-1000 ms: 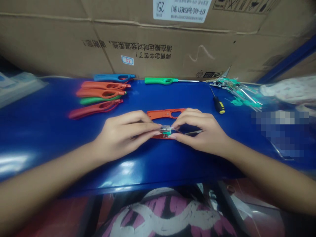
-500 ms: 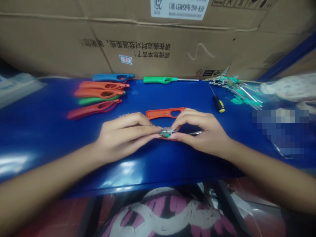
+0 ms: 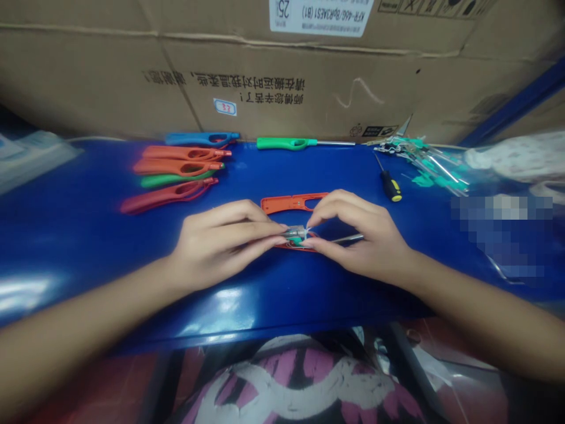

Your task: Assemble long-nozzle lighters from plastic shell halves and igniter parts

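My left hand (image 3: 225, 240) is closed, thumb and fingers pinching the left end of a small clear-and-silver lighter insert (image 3: 296, 231). Thin white wires and a green piece show on it. At its right end, my right hand (image 3: 368, 232) pinches a pale thin wire or tube (image 3: 308, 231) between thumb and forefinger. An orange lighter shell half (image 3: 282, 204) lies open just behind the hands. Beneath the insert shows the edge of another orange-red shell piece (image 3: 295, 248), mostly covered by my fingers. A metal rod (image 3: 351, 238) sticks out under my right palm.
Several lighter handles, among them an orange one (image 3: 176, 168), lie at the left. Along the back rests a green lighter (image 3: 285, 143) with a metal tube. A screwdriver (image 3: 391, 185) and a heap of green-tipped metal tubes (image 3: 435, 159) lie to the right. A cardboard box (image 3: 247, 65) stands behind.
My right fingertips have spread a little, the forefinger rising slightly, so the wire shows more. The insert has turned a little in my left fingers. The things around have stayed put.
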Available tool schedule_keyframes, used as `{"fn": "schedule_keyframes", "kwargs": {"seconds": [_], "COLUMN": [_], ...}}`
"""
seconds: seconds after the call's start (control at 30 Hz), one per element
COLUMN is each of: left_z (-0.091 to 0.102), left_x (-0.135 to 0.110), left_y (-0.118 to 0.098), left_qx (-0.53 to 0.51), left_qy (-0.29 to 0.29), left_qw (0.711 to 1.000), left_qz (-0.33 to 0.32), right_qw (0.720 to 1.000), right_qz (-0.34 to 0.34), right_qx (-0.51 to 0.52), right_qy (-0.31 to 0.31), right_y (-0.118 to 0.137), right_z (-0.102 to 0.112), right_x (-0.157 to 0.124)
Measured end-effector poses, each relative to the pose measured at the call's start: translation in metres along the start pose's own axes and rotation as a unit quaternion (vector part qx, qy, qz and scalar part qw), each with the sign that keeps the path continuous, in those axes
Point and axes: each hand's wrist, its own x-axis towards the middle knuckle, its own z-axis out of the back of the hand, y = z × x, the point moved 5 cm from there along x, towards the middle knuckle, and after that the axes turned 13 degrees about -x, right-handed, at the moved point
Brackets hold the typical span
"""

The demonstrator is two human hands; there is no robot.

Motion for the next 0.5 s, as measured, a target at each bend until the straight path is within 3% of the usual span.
{"fn": "schedule_keyframes", "kwargs": {"seconds": [0.5], "left_z": [0.0003], "left_x": [0.0009], "left_y": [-0.0034], "left_qx": [-0.006], "left_qy": [-0.001], "left_qw": [1.0], "left_qz": [0.004], "right_qw": [0.998], "right_qz": [0.049], "right_qx": [-0.035], "right_qy": [0.01], "right_y": [0.0062], "right_z": [0.0005], "right_x": [-0.0015]}}
